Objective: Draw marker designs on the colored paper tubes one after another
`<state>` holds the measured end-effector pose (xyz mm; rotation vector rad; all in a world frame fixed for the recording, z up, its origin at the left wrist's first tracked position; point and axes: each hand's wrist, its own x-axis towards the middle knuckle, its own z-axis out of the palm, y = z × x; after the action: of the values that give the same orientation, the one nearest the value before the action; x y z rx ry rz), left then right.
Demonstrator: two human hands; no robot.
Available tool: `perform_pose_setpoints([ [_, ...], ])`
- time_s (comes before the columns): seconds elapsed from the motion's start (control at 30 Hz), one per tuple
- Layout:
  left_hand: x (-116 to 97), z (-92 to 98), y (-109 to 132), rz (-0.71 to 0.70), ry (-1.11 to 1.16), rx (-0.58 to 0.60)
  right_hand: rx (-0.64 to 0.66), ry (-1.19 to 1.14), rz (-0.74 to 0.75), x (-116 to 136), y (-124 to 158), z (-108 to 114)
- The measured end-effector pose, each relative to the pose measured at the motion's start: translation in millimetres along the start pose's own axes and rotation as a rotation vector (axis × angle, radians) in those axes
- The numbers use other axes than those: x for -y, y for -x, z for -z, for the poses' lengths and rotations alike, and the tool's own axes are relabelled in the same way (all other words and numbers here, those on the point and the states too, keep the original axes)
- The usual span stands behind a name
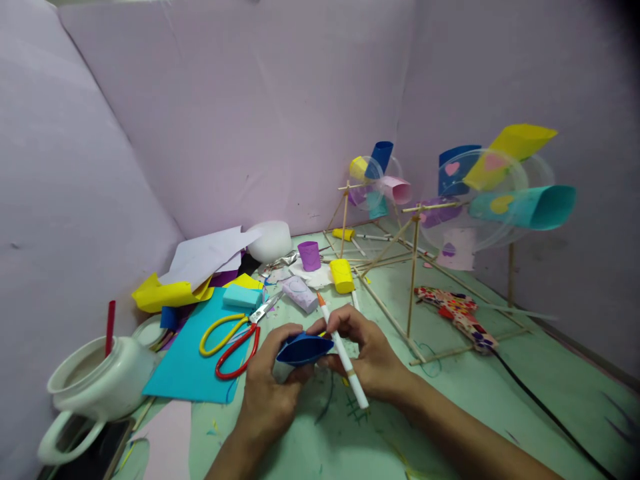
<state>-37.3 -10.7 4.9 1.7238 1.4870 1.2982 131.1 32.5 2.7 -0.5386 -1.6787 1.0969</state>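
Note:
A dark blue paper tube (303, 349), pinched flat at its corners with its eye-shaped opening facing me, is between my two hands. My left hand (273, 383) is closed around its left side. My right hand (373, 350) grips a white marker (350, 371) with an orange end, slanting up and to the left; its fingertips also reach the tube's right edge. Just beyond my hands lie a lilac paper tube (299, 294) with a drawn outline, a yellow paper tube (342, 276) and a purple paper tube (309, 256). Scissors (239, 335) with yellow and red handles rest left of my left hand.
On the right stand two stick-framed wheels, a near one (500, 193) and a far one (377, 177), carrying coloured paper tubes. A patterned glue gun (457, 315) with a black cord lies there. A white pot (100, 377), turquoise sheet (193, 367) and stacked paper (205, 257) occupy the left.

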Motion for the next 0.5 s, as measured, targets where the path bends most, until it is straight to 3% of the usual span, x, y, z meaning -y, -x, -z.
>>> perform_pose_setpoints([
  [0.13, 4.5, -0.3, -0.5, -0.003, -0.016, -0.015, -0.006, -0.007, 0.041, 0.2, -1.0, 0.6],
  [0.27, 4.3, -1.6, -0.9, 0.067, -0.017, -0.013, -0.009, -0.021, 0.007, 2.5, 0.4, 2.4],
  [0.37, 3.6, -2.3, -1.0, 0.044, 0.004, -0.04, -0.008, -0.102, -0.009, 3.2, 1.1, 3.9],
  [0.5, 5.2, -3.3, -3.2, 0.018, 0.22, -0.118, -0.19, -0.218, -0.15, 1.1, -2.5, 2.3],
])
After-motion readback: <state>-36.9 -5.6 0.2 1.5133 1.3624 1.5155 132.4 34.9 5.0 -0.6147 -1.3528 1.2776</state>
